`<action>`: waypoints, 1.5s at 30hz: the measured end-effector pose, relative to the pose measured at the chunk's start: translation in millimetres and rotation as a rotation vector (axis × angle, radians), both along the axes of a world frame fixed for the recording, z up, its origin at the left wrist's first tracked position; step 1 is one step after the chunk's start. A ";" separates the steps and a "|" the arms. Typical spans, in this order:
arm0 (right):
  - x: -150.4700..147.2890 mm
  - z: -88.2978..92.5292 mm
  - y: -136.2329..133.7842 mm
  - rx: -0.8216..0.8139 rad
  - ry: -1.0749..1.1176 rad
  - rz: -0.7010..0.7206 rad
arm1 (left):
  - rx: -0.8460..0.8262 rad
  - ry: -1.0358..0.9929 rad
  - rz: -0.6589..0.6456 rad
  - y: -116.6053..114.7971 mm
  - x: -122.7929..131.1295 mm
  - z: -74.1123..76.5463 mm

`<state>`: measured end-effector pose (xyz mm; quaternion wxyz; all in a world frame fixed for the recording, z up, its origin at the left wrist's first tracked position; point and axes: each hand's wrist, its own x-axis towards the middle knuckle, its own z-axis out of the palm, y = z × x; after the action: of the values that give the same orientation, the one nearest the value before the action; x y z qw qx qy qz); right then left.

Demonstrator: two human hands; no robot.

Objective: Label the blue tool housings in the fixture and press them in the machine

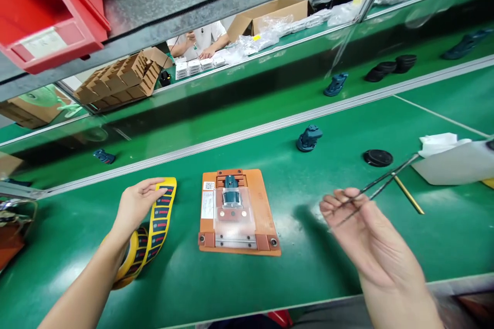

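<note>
My left hand (133, 208) pinches the upper end of a yellow strip of dark labels (160, 223) between thumb and fingers. The strip curves down to its label roll (133, 262), which stands on the bench partly behind my forearm. In my right hand (372, 244) is a pair of dark tweezers (386, 177), its two arms meeting at the upper right. Between my hands lies an orange fixture (264, 211) with a clear plate. A dark blue plastic part (231, 196) sits in it. Neither hand touches the fixture.
Behind the fixture stands another blue part (309, 139). At right are a black round disc (378, 158), a yellow stick (409, 195) and a whitish bottle (457, 164). A metal rail (247, 136) crosses behind. A red bin (77, 20) hangs upper left; co-workers sit beyond.
</note>
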<state>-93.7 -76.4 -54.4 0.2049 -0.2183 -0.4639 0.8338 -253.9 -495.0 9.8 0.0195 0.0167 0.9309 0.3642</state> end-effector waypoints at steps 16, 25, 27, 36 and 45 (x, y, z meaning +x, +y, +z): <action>-78.2 69.5 -197.5 -0.049 0.135 0.738 | 0.366 0.083 0.304 -9.8 98.0 -1.4; -78.9 64.0 -206.2 0.114 0.159 0.738 | 0.326 0.034 0.196 -5.6 97.1 4.5; -78.0 64.4 -198.9 0.207 0.186 0.686 | 0.177 0.048 0.096 -4.1 83.1 3.7; -85.1 70.1 -110.6 0.492 0.067 0.599 | -0.577 -0.018 -0.206 16.2 -1.0 -27.7; -101.9 44.3 -67.8 0.492 0.011 0.677 | -0.436 0.437 -0.275 35.6 46.5 -7.6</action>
<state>-195.6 -144.1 -10.1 -0.0322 0.0067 -0.6937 0.7195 -207.4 -459.3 2.1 -0.1287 0.2151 0.9581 0.1385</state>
